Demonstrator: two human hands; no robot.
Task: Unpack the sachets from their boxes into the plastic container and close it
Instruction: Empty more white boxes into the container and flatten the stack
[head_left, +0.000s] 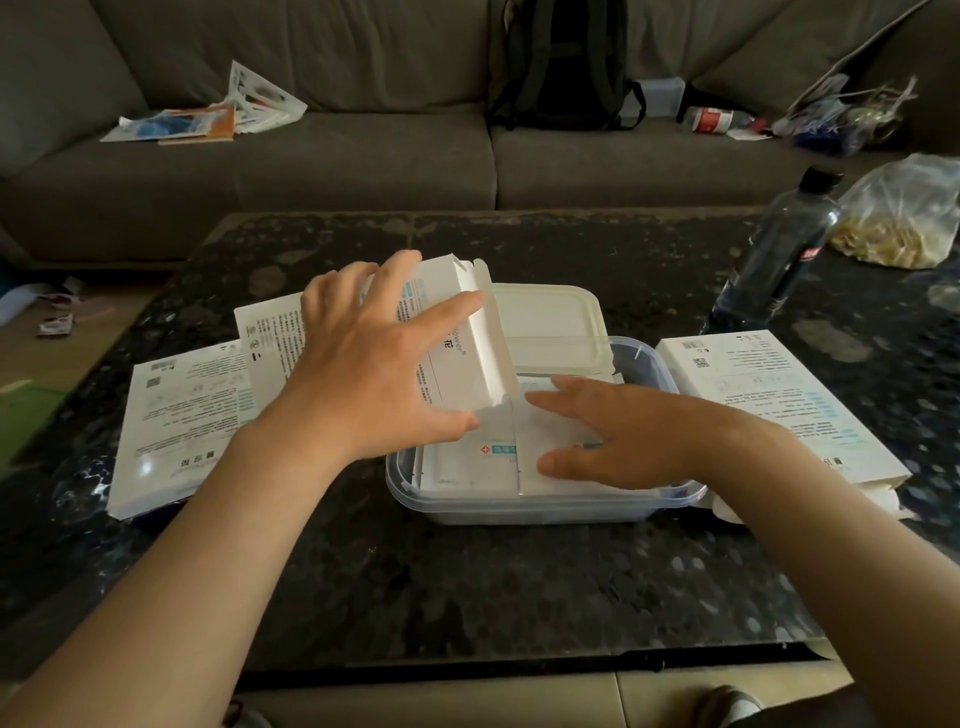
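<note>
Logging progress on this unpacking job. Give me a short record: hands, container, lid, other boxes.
left hand: grips box, open end tipped over container
right hand: flat on sachets in container
container: open, sachets inside
lid: off, behind container
left boxes: two, lying flat
right box: lying flat beside container
</note>
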